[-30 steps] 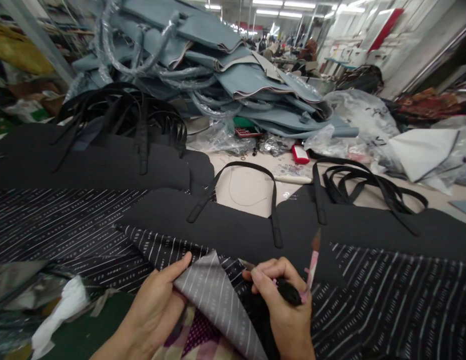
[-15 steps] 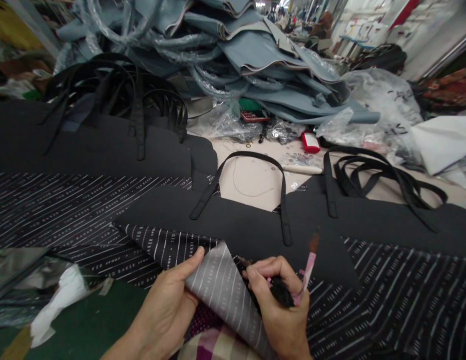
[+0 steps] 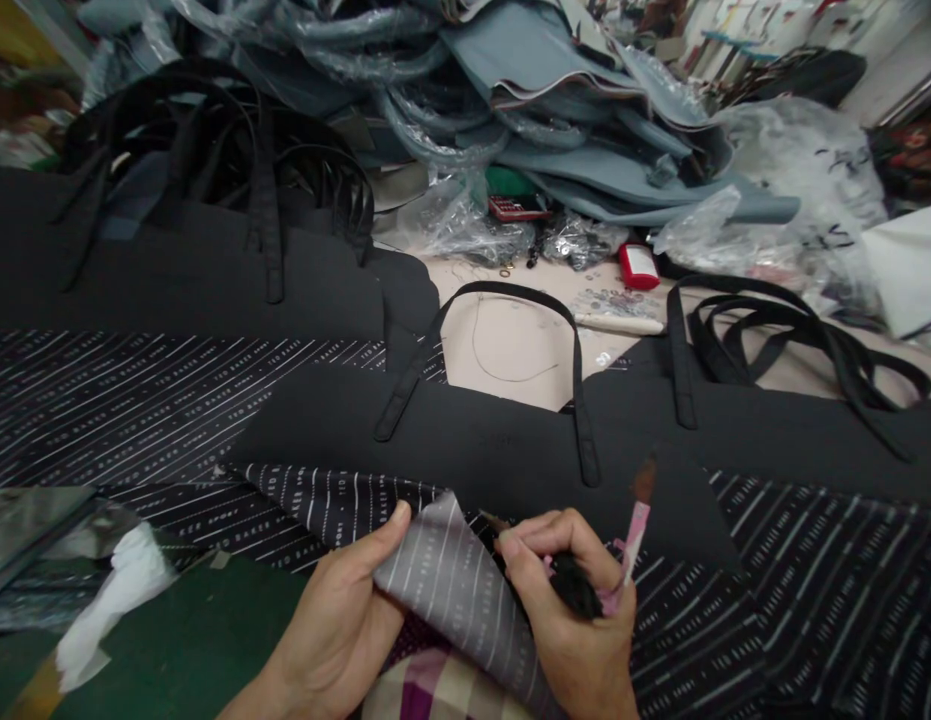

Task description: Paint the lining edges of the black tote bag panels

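My left hand pinches a folded-back corner of black lining with white printed lines, its grey underside showing, thumb on top. Close to its right, my right hand is closed around a pink-wrapped tool. A brown, brush-like end points up from it, and a black bulky part sits in the palm. A dark pointed tip emerges by the fingertips, near the lining's edge; whether it touches cannot be seen. The lining joins a flat black panel with a strap handle.
More black panels lie left, with looped straps behind them. Coiled straps rest at right. Behind are blue-grey bag pieces, plastic bags, a red box and a white stick.
The view has shifted slightly, so most things sit a little differently in the picture. My hands keep the same hold on the lining and the tool.
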Demonstrator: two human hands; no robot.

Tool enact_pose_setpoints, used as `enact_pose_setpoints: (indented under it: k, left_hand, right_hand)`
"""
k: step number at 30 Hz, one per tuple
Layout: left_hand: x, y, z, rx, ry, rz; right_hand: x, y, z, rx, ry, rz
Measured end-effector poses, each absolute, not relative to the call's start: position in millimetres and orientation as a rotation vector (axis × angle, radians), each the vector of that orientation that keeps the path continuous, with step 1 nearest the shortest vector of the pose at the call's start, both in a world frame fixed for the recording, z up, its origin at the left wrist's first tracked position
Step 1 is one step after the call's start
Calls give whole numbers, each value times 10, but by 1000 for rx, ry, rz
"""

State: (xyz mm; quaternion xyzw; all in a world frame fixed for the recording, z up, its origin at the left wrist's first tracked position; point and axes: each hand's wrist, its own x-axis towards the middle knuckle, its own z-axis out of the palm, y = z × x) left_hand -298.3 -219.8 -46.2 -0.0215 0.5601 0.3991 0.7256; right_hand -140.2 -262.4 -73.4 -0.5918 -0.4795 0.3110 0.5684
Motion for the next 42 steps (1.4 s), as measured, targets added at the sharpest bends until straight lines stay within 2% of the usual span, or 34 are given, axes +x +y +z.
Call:
enact_pose_setpoints:
  k: [14,22,42]
  left_hand:
    - [-2925,-2207,-454,-88,1267,901]
    - [-2913,-2221,-442,-100,1261,916]
    - [-2917,-2210,-517,-118,1236,933]
  right_hand:
    - [-1439,-2610,-692,-1434,-1179,772]
    - [-1352,-2652,-710,-1312,-972,835]
    - [-1406,-2584,-733,-1399,-1208,743]
